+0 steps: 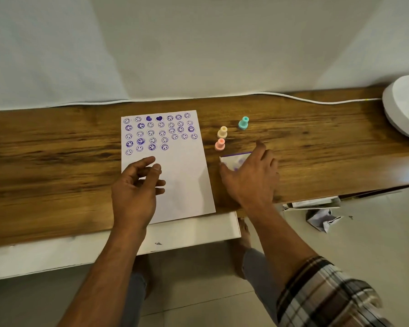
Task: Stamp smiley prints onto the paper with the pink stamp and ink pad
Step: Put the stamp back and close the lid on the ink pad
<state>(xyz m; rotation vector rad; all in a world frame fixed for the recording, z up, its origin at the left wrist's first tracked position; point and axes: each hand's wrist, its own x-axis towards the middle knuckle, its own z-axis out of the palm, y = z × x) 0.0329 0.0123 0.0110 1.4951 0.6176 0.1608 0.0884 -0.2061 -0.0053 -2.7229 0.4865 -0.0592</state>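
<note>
On the paper (175, 175), left hand (134, 185) loose, empty; right hand's (250, 178) grip around ink pad (234, 160).

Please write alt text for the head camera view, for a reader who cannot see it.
A person's left hand hovers over a white paper half filled with purple smiley prints, while the right hand rests on the ink pad beside it. Pink, yellow and teal stamps stand untouched on the wooden table.
</note>
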